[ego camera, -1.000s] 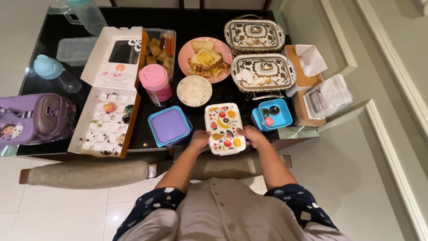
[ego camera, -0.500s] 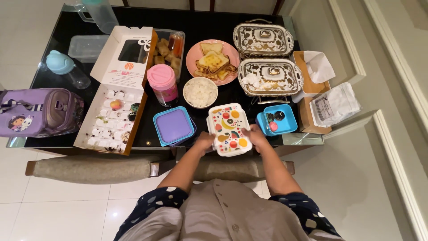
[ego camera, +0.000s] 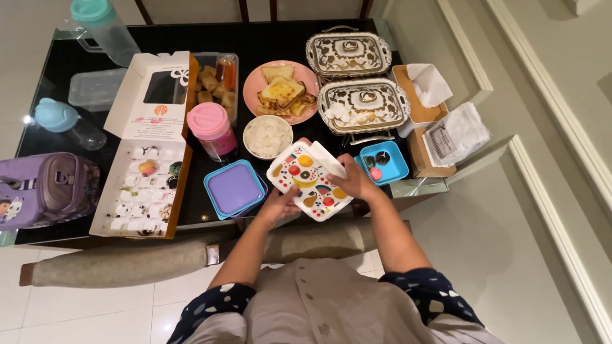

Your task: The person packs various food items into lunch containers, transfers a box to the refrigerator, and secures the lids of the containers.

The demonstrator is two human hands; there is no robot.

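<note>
While flat before, fruit-print lunchbox (ego camera: 310,181) now lifted, turned, L hand (ego camera: 278,205) & R hand (ego camera: 352,180) clamped on sides.

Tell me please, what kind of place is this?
Probably a home dining room: a black glass table bears a plate of toast, a bowl of rice and ornate serving dishes, with an upholstered chair at its edge.

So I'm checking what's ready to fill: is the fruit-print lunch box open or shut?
Opening: its fruit-print lid is tilted up off the white base, held by the left hand and right hand.
</note>
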